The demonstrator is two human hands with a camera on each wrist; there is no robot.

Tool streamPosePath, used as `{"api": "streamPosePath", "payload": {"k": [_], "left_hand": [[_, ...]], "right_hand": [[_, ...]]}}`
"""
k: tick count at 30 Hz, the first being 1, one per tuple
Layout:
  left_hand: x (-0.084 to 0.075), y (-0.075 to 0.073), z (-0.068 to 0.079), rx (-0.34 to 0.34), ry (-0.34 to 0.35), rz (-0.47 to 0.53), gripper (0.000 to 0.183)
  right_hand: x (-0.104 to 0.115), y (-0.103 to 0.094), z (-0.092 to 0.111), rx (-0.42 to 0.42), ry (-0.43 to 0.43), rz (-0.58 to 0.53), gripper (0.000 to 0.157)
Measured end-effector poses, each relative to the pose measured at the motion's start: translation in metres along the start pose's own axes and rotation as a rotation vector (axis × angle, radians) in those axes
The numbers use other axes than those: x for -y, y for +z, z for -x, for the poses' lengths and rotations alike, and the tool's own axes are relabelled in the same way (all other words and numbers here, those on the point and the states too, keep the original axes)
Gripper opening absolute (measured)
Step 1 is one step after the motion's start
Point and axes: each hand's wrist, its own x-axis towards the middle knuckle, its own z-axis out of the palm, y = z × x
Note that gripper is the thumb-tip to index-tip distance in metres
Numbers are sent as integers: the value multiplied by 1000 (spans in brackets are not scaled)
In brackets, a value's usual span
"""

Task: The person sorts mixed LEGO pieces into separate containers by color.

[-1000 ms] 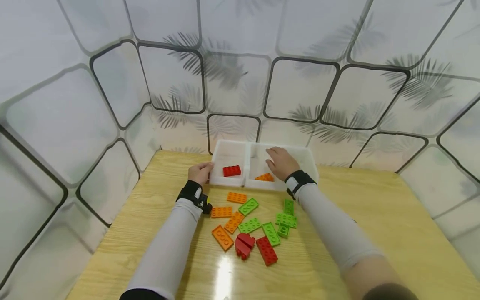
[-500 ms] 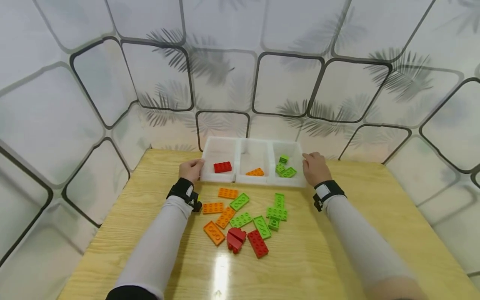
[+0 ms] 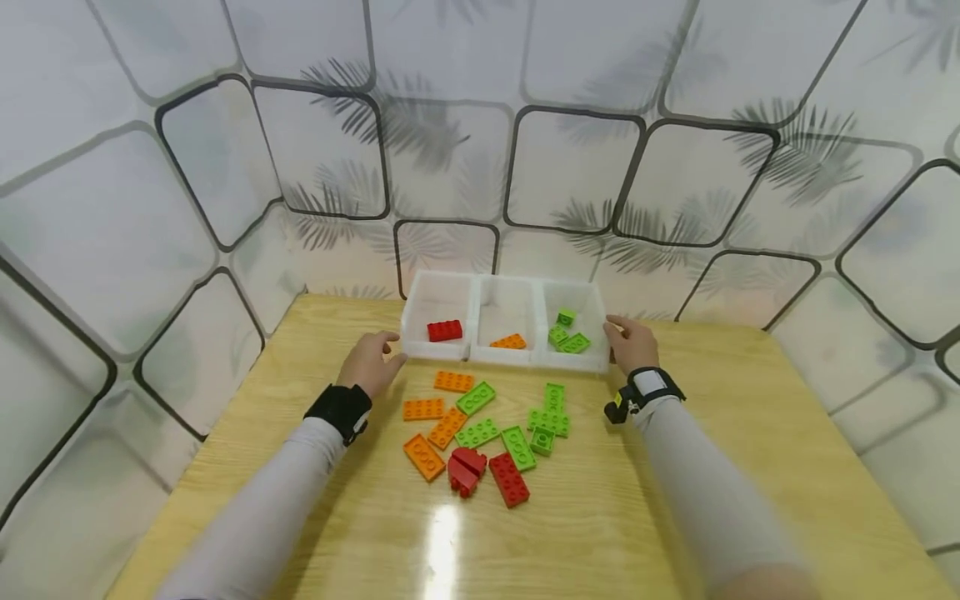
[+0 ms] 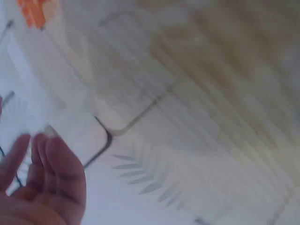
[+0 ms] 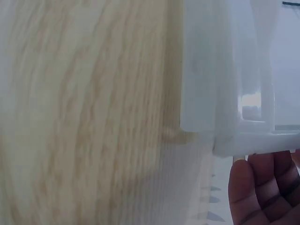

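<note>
A white three-compartment tray [image 3: 501, 357] stands at the table's back edge. A red brick [image 3: 445, 331] lies in its left compartment, an orange brick [image 3: 510, 342] in the middle, and several green bricks [image 3: 575, 343] in the right one. My left hand [image 3: 369, 365] is beside the tray's left end with fingers loosely bent; the left wrist view shows nothing held. At the opposite end, my right hand [image 3: 632, 343] has its fingertips against the tray's outer wall [image 5: 201, 70]. No thumb over the rim can be made out in the right wrist view.
Before the tray lie loose orange bricks [image 3: 424, 457], green bricks [image 3: 517, 447], a red brick [image 3: 509, 479] and red rounded pieces [image 3: 467, 471]. Some green ones [image 3: 550, 421] lie close together at the right. A patterned curtain [image 3: 450, 167] rises behind the wooden table [image 3: 570, 533].
My right hand went from above the tray's interior to its right end. My left hand let go of the left end and moved slightly left and nearer. The bricks stayed put.
</note>
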Motion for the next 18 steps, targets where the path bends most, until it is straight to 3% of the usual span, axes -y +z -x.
{"api": "streamPosePath", "payload": {"k": [5,7,12,18], "left_hand": [[-11,10,23,137,253,-163,32],[-17,15,30,199,308,-201,29],[-28,24,42,323,313,-283,29],[-35,32,36,356,319,-357,34]], "right_hand": [[3,1,2,-53,124,-121,42],[5,2,3,-59,145,-141,42],[8,7,6,-64,152,-132,40],[11,7,11,-104,133,-123,39]]}}
